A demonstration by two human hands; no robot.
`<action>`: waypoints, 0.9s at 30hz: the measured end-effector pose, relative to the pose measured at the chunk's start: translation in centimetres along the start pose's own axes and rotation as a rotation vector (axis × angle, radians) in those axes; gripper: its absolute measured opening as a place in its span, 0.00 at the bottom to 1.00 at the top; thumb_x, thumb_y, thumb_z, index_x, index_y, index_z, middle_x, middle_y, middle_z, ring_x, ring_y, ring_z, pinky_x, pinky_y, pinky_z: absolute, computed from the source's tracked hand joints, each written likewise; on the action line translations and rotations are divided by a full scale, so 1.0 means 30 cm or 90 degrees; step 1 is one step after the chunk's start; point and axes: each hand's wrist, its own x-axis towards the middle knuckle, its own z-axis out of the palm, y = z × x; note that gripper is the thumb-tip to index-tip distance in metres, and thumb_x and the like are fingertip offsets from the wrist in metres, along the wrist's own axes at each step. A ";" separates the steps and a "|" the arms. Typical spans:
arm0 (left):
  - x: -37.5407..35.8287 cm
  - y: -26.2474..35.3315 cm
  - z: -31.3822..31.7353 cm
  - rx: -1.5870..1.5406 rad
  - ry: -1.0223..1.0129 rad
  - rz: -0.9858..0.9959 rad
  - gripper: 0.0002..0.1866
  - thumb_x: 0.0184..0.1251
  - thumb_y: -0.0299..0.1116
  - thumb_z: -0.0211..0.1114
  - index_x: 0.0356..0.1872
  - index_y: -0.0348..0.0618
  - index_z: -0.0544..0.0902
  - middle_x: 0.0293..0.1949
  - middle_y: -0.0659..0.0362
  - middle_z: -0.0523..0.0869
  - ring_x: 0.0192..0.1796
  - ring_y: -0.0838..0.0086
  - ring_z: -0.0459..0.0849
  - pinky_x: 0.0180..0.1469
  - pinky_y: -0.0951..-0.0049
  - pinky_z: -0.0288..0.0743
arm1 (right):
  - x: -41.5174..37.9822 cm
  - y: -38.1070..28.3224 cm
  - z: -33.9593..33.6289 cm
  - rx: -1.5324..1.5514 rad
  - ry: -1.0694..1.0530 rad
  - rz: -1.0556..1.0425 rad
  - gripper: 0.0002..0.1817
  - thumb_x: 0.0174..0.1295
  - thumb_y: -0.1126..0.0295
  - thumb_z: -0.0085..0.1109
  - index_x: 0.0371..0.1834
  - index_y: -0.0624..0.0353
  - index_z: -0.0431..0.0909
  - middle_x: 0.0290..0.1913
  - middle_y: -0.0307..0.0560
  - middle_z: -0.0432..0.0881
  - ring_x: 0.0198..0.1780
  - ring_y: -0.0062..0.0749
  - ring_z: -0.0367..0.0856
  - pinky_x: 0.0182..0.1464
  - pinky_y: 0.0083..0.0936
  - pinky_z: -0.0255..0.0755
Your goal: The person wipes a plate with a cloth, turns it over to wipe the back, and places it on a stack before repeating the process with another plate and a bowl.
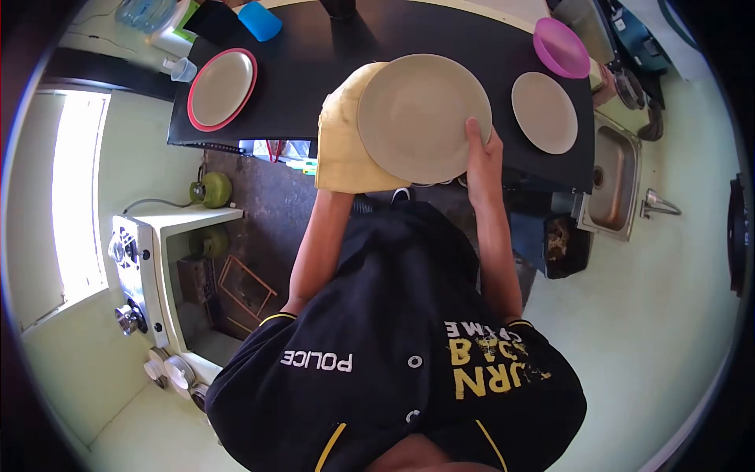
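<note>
A round beige plate (423, 118) is held up over the near edge of the black table. My right hand (483, 161) grips its right rim, the thumb lying on the upper face and the fingers hidden beneath. At the plate's left side, a yellow cloth (346, 141) covers my left hand, so those fingers do not show. The cloth touches the plate's left edge and hangs below it. My left forearm (318, 244) comes out from under the cloth.
On the black table (303, 79) are a plate on a red-rimmed one (223, 90) at left, another beige plate (544, 112) at right, a pink bowl (561, 47) and a blue cup (260, 21). A sink (613, 177) stands right, a gas stove (135, 271) left.
</note>
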 end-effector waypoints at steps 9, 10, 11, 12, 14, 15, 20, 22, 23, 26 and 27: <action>0.047 -0.031 -0.075 0.432 -0.048 0.218 0.31 0.77 0.39 0.68 0.76 0.41 0.72 0.67 0.54 0.84 0.67 0.63 0.84 0.73 0.61 0.75 | 0.089 -0.055 -0.020 -0.090 -0.212 0.084 0.25 0.84 0.54 0.58 0.67 0.67 0.81 0.53 0.43 0.90 0.53 0.20 0.85 0.58 0.25 0.78; 0.047 0.066 -0.058 0.550 -0.055 0.288 0.32 0.73 0.40 0.70 0.74 0.41 0.74 0.66 0.53 0.84 0.66 0.60 0.84 0.72 0.60 0.75 | 0.107 -0.059 -0.025 -0.112 -0.237 0.094 0.25 0.84 0.54 0.58 0.67 0.66 0.81 0.53 0.42 0.90 0.53 0.20 0.85 0.58 0.25 0.78; 0.050 0.164 -0.041 0.668 -0.061 0.356 0.33 0.70 0.41 0.73 0.73 0.42 0.76 0.65 0.53 0.85 0.66 0.58 0.84 0.72 0.58 0.74 | 0.123 -0.066 -0.028 -0.125 -0.273 0.092 0.25 0.83 0.54 0.58 0.67 0.66 0.81 0.53 0.42 0.90 0.53 0.20 0.85 0.58 0.26 0.78; 0.068 0.263 -0.013 0.622 -0.093 0.333 0.33 0.66 0.42 0.74 0.70 0.42 0.77 0.63 0.52 0.86 0.65 0.57 0.84 0.70 0.57 0.75 | 0.141 -0.076 -0.029 -0.137 -0.307 0.090 0.25 0.83 0.54 0.58 0.68 0.65 0.80 0.53 0.41 0.90 0.53 0.20 0.85 0.58 0.26 0.78; 0.092 0.376 0.032 0.551 -0.152 0.286 0.32 0.61 0.43 0.76 0.66 0.43 0.81 0.60 0.52 0.87 0.63 0.54 0.83 0.66 0.56 0.76 | 0.172 -0.102 -0.027 -0.165 -0.368 0.102 0.25 0.83 0.54 0.58 0.68 0.64 0.80 0.53 0.41 0.90 0.53 0.20 0.85 0.59 0.27 0.79; 0.095 0.392 0.040 0.527 -0.178 0.260 0.32 0.59 0.43 0.77 0.64 0.43 0.82 0.59 0.52 0.87 0.63 0.53 0.83 0.64 0.55 0.76 | 0.186 -0.117 -0.025 -0.179 -0.394 0.116 0.25 0.83 0.54 0.58 0.69 0.64 0.80 0.54 0.41 0.90 0.53 0.21 0.85 0.59 0.27 0.79; 0.027 0.285 0.007 0.535 -0.214 0.245 0.30 0.61 0.41 0.77 0.65 0.44 0.82 0.57 0.54 0.88 0.63 0.54 0.83 0.65 0.57 0.76 | 0.231 -0.132 -0.025 -0.247 -0.506 0.156 0.25 0.82 0.54 0.59 0.70 0.63 0.80 0.55 0.41 0.90 0.55 0.22 0.86 0.61 0.27 0.79; 0.043 0.219 0.042 0.636 -0.137 0.401 0.33 0.51 0.42 0.80 0.60 0.44 0.83 0.54 0.52 0.87 0.58 0.51 0.83 0.61 0.56 0.76 | 0.230 -0.156 -0.013 -0.260 -0.539 0.149 0.25 0.81 0.54 0.61 0.69 0.63 0.81 0.55 0.40 0.89 0.55 0.21 0.85 0.61 0.26 0.78; 0.026 0.169 0.033 0.640 -0.146 0.393 0.32 0.54 0.41 0.79 0.62 0.44 0.82 0.55 0.53 0.87 0.59 0.53 0.83 0.62 0.57 0.76 | 0.235 -0.162 -0.012 -0.268 -0.561 0.163 0.25 0.82 0.55 0.60 0.70 0.63 0.80 0.56 0.41 0.89 0.56 0.22 0.86 0.62 0.27 0.78; -0.054 0.017 -0.038 0.384 -0.262 0.117 0.28 0.73 0.39 0.71 0.71 0.45 0.78 0.62 0.58 0.86 0.66 0.63 0.83 0.70 0.62 0.76 | 0.258 -0.172 0.000 -0.290 -0.635 0.184 0.26 0.83 0.55 0.58 0.74 0.62 0.78 0.59 0.44 0.90 0.57 0.26 0.87 0.64 0.29 0.79; -0.063 0.017 -0.045 0.168 -0.253 -0.055 0.26 0.79 0.39 0.68 0.74 0.45 0.77 0.65 0.59 0.86 0.67 0.66 0.84 0.71 0.64 0.76 | 0.262 -0.175 0.012 -0.296 -0.664 0.176 0.26 0.82 0.55 0.58 0.74 0.61 0.78 0.60 0.45 0.90 0.57 0.26 0.87 0.64 0.29 0.78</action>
